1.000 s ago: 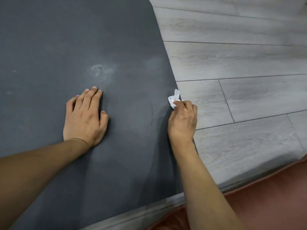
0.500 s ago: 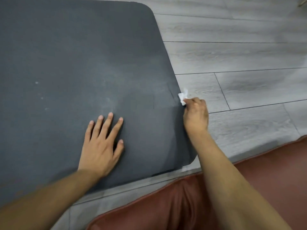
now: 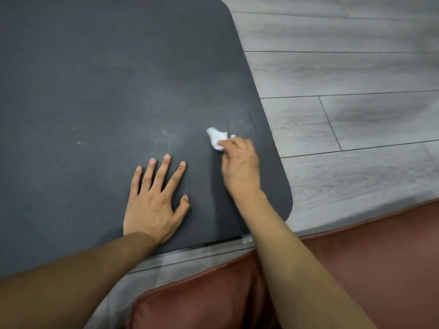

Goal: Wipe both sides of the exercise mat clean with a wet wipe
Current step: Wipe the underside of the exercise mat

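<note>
One dark grey exercise mat (image 3: 95, 91) fills most of what we see, lying flat on the grey plank floor (image 3: 356, 67), a reddish cushion (image 3: 356, 269) at its near edge. We press our left hand (image 3: 154, 200) flat on the mat, fingers straight and spread. Our right hand (image 3: 240, 165) pinches the crumpled white wet wipe (image 3: 215, 138) against the mat near its right edge.

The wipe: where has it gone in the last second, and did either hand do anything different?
The right hand carried the wipe from the mat's right edge inward onto its surface, toward the left hand. The left hand's fingers spread apart. The right hand still pinches the wipe; the left still lies flat on the mat.
</note>
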Available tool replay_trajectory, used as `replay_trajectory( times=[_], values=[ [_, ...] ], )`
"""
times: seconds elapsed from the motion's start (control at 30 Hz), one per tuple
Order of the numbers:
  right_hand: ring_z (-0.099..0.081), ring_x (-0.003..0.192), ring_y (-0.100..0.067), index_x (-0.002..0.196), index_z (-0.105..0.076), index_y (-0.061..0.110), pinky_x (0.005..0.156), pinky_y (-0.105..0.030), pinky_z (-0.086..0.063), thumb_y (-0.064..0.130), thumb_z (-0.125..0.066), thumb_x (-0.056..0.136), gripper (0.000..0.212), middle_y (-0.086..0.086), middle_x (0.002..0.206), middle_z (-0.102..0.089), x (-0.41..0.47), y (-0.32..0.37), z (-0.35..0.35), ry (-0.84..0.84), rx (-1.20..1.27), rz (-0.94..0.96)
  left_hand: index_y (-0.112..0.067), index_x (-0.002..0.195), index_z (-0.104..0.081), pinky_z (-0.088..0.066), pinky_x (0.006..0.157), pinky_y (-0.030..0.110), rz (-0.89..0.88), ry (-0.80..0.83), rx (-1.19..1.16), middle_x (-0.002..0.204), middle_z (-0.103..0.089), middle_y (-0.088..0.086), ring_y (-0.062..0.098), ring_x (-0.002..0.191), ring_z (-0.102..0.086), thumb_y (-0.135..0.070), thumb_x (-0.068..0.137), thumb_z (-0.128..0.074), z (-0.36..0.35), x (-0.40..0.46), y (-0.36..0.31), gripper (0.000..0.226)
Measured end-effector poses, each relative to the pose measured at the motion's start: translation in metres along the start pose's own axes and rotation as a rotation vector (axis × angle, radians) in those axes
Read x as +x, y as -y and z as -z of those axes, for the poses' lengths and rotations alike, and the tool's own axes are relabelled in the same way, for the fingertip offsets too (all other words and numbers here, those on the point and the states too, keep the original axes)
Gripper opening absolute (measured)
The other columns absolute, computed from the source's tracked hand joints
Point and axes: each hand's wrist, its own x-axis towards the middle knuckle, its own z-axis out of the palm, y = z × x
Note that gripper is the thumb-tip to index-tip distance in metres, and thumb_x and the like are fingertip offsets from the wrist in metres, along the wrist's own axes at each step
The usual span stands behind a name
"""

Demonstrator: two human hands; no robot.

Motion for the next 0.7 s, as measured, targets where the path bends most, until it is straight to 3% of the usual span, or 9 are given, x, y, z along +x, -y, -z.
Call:
replay_trajectory(
  times=[0.1,0.17,0.3,0.37,0.43,0.53,0.6,0.67,0.7],
  values=[
    [-0.058,0.084,-0.030,0.094,-0.072,0.012,0.077,-0.037,-0.050,0.004,-0.057,0.080,0.022,-0.006,0.093,-0.068,-0.017,0.036,-0.004,0.168,0.066,0.285,-0.029,0.164,-0.024,-0.013,0.127,0.054,0.000,-0.003,-0.003,0.171,-0.019,0.005,0.032,0.157,-0.017,-0.056,0.096,-0.032,-0.002,0.001,0.001,0.073],
    [-0.058,0.084,-0.027,0.095,-0.073,0.014,0.077,-0.035,-0.050,0.006,-0.056,0.084,0.022,-0.004,0.093,-0.069,-0.010,0.005,0.007,0.139,0.013,0.347,-0.031,0.164,-0.022,-0.012,0.127,0.054,0.005,-0.003,-0.001,0.171,-0.019,0.005,0.032,0.158,-0.016,-0.056,0.096,-0.032,-0.001,0.000,0.001,0.073],
    [-0.057,0.083,-0.032,0.096,-0.073,0.012,0.075,-0.039,-0.050,-0.001,-0.056,0.083,0.025,-0.008,0.092,-0.069,0.004,-0.080,0.045,0.022,-0.206,0.036,-0.031,0.164,-0.021,-0.011,0.128,0.054,0.008,-0.023,0.004,0.171,-0.020,0.006,0.034,0.157,-0.018,-0.056,0.097,-0.031,-0.001,0.000,0.000,0.072],
    [-0.057,0.083,-0.035,0.095,-0.073,0.011,0.077,-0.039,-0.049,-0.005,-0.056,0.082,0.027,-0.010,0.092,-0.068,0.000,-0.074,0.046,-0.016,-0.223,-0.125,-0.031,0.164,-0.021,-0.011,0.128,0.054,0.009,-0.016,0.000,0.171,-0.021,0.006,0.034,0.157,-0.018,-0.056,0.096,-0.030,0.000,0.000,0.000,0.073],
    [-0.057,0.084,-0.034,0.093,-0.072,0.011,0.078,-0.040,-0.049,-0.005,-0.057,0.080,0.026,-0.011,0.092,-0.068,-0.010,-0.037,0.034,-0.023,-0.110,-0.170,-0.031,0.164,-0.022,-0.011,0.127,0.054,0.011,-0.012,-0.001,0.171,-0.021,0.006,0.034,0.157,-0.018,-0.056,0.096,-0.030,0.001,0.000,-0.001,0.073],
    [-0.057,0.085,-0.031,0.096,-0.070,0.010,0.081,-0.038,-0.047,0.002,-0.059,0.080,0.021,-0.008,0.096,-0.067,-0.044,0.033,0.015,0.149,0.045,0.141,-0.028,0.163,-0.028,-0.012,0.127,0.054,0.005,-0.023,-0.010,0.170,-0.022,0.007,0.034,0.157,-0.019,-0.056,0.095,-0.031,0.000,0.000,0.000,0.073],
    [-0.057,0.091,-0.028,0.102,-0.070,0.011,0.084,-0.036,-0.048,0.007,-0.056,0.086,0.022,-0.005,0.101,-0.067,-0.055,0.036,0.018,0.250,0.060,0.327,-0.026,0.162,-0.031,-0.013,0.127,0.054,0.003,-0.024,-0.015,0.170,-0.022,0.007,0.034,0.157,-0.019,-0.056,0.095,-0.031,0.000,0.000,0.001,0.073],
    [-0.058,0.088,-0.028,0.099,-0.070,0.012,0.080,-0.037,-0.050,0.005,-0.057,0.086,0.020,-0.004,0.099,-0.067,-0.042,-0.001,0.028,0.191,-0.035,0.322,-0.028,0.163,-0.027,-0.012,0.127,0.054,0.007,-0.026,-0.016,0.171,-0.022,0.006,0.034,0.157,-0.019,-0.056,0.096,-0.031,0.001,0.000,0.000,0.073],
    [-0.057,0.086,-0.029,0.096,-0.071,0.012,0.077,-0.039,-0.050,0.002,-0.059,0.084,0.020,-0.005,0.096,-0.067,-0.034,-0.023,0.036,0.136,-0.104,0.227,-0.029,0.163,-0.025,-0.011,0.128,0.054,0.007,-0.030,-0.016,0.170,-0.022,0.006,0.034,0.157,-0.019,-0.056,0.096,-0.031,0.001,0.000,-0.001,0.073]
  ],
)
